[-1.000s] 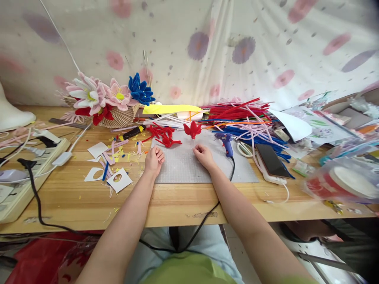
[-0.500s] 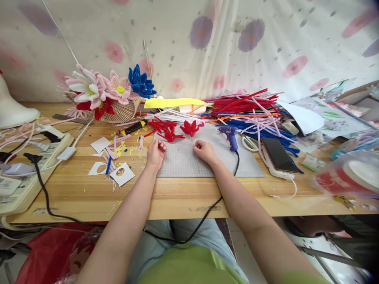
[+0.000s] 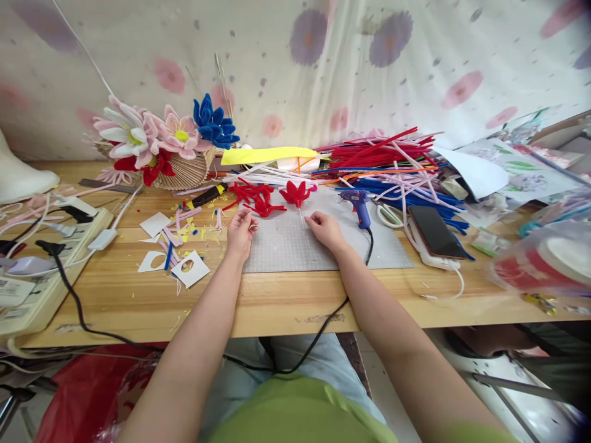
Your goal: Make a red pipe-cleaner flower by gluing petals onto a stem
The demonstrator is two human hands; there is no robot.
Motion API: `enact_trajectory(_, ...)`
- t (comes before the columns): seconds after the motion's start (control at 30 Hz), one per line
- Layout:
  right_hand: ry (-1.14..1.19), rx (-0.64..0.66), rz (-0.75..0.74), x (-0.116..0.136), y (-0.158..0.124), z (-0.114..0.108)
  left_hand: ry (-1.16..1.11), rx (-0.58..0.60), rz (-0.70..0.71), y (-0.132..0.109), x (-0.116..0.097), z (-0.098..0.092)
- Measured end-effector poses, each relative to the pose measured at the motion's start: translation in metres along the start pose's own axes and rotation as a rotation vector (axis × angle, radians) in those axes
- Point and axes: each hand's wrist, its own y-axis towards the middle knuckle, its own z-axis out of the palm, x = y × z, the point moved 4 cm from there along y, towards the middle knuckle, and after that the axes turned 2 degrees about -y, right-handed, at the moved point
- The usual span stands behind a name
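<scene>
A red fuzzy flower (image 3: 295, 193) lies on the grey cutting mat (image 3: 277, 249), its thin wire stem pointing toward me. Just right of the stem is my right hand (image 3: 325, 229), thumb and forefinger close together near the wire; whether they touch it is unclear. My left hand (image 3: 241, 235) rests at the mat's left edge with its fingers curled, and what they hold, if anything, is too small to name. Behind it lie more red fuzzy pieces (image 3: 262, 202). A blue glue gun (image 3: 360, 206) sits on the mat's right part.
Yellow and pink scraps and white cards (image 3: 191, 269) are at the left, near a power strip (image 3: 87, 246). Fuzzy stems (image 3: 383, 157) pile up behind the mat. At the right are a phone (image 3: 436, 232) and a bagged cup (image 3: 545, 264). The glue gun's black cable crosses the table edge.
My right hand has moved slightly right, away from the flower's stem, and its grip looks looser. My left hand has turned slightly. The camera view has shifted a little.
</scene>
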Motion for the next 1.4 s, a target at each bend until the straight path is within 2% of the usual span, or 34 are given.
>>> enact_trajectory(0.07, 0.069, 0.083, 0.043, -0.003, 0.0, -0.011, 0.009, -0.002, -0.006, 0.0, 0.0, -0.001)
enact_trajectory(0.2, 0.278, 0.371, 0.097, -0.01, -0.005, -0.044, -0.01, -0.062, -0.036, -0.001, -0.003, -0.008)
enact_trajectory(0.3, 0.182, 0.481, 0.142, -0.027, -0.01, -0.079, -0.022, -0.087, -0.047, -0.002, -0.005, -0.009)
enact_trajectory(0.33, 0.121, 0.483, 0.174, -0.036, -0.01, -0.09, -0.017, -0.088, -0.047, -0.002, -0.006, -0.009)
enact_trajectory(0.4, -0.063, 0.382, 0.232, -0.057, -0.005, -0.111, 0.002, -0.088, -0.037, -0.002, -0.006, -0.009)
enact_trajectory(0.5, -0.351, 0.043, 0.245, -0.083, 0.01, -0.133, 0.065, -0.104, 0.036, 0.0, -0.006, -0.009)
enact_trajectory(0.57, -0.401, -0.138, 0.255, -0.094, 0.02, -0.133, 0.13, -0.114, 0.123, 0.001, -0.006, -0.01)
enact_trajectory(0.63, -0.356, -0.246, 0.183, -0.098, 0.028, -0.121, 0.213, -0.108, 0.225, 0.001, -0.007, -0.01)
enact_trajectory(0.73, -0.236, -0.286, 0.1, -0.096, 0.036, -0.097, 0.421, -0.066, 0.375, -0.002, -0.008, -0.008)
enact_trajectory(0.83, -0.191, -0.304, 0.2, -0.098, 0.037, -0.085, 0.718, -0.016, 0.497, -0.006, -0.008, -0.006)
enact_trajectory(0.97, -0.181, -0.349, 0.251, -0.098, 0.036, -0.084, 1.031, 0.041, 0.598, -0.009, -0.008, -0.005)
enact_trajectory(1.07, -0.149, -0.398, 0.246, -0.098, 0.034, -0.086, 1.133, 0.081, 0.638, -0.009, -0.006, 0.005)
enact_trajectory(1.2, -0.088, -0.445, 0.245, -0.099, 0.032, -0.086, 1.171, 0.144, 0.664, 0.002, 0.001, 0.034)
enact_trajectory(1.3, -0.028, -0.438, 0.255, -0.101, 0.031, -0.083, 1.241, 0.157, 0.597, 0.019, 0.008, 0.052)
enact_trajectory(1.4, 0.003, -0.421, 0.238, -0.101, 0.031, -0.08, 1.314, 0.16, 0.491, 0.036, 0.009, 0.06)
